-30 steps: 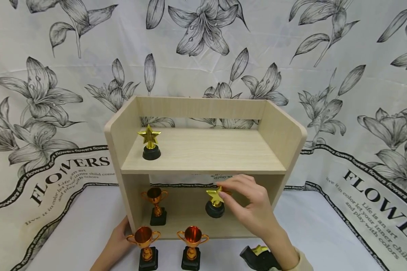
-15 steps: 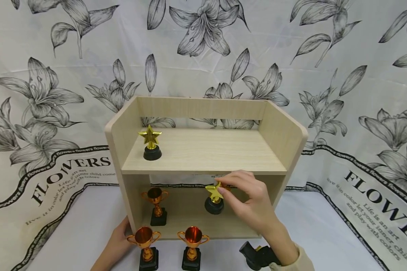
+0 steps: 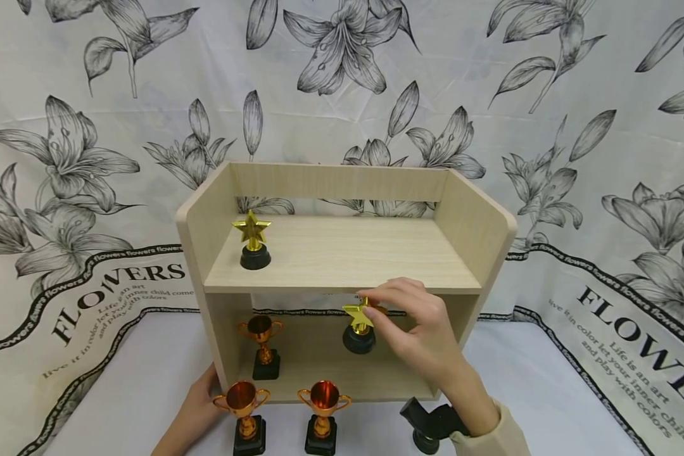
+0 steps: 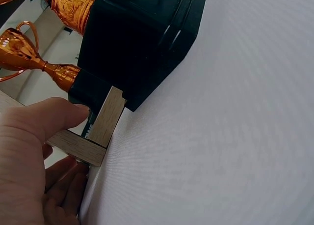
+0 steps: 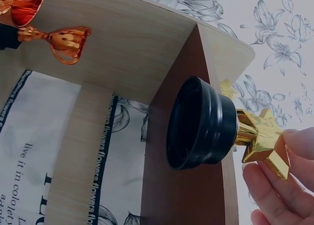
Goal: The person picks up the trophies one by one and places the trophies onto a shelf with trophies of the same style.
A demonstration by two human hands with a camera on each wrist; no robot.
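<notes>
My right hand (image 3: 424, 323) pinches a gold star trophy (image 3: 358, 326) by its star, between thumb and fingers. The trophy is in front of the lower opening of a pale wooden shelf (image 3: 342, 252), near the middle board's front edge. In the right wrist view its black round base (image 5: 201, 124) faces the shelf. At the lower left, my left hand (image 3: 196, 405) grips the shelf's bottom front corner; the left wrist view shows the thumb (image 4: 59, 114) over the wood, with fingers behind.
Another star trophy (image 3: 253, 242) stands on the upper board's left. One copper cup trophy (image 3: 266, 345) is in the lower compartment; two more, a left cup (image 3: 246, 405) and a right cup (image 3: 323, 405), stand in front. A black wrist mount (image 3: 433, 419) partly hides a black round base (image 3: 425, 442).
My right hand has raised the star trophy slightly, moving it a little left toward the middle board's edge. My left hand and the cup trophies have stayed put.
</notes>
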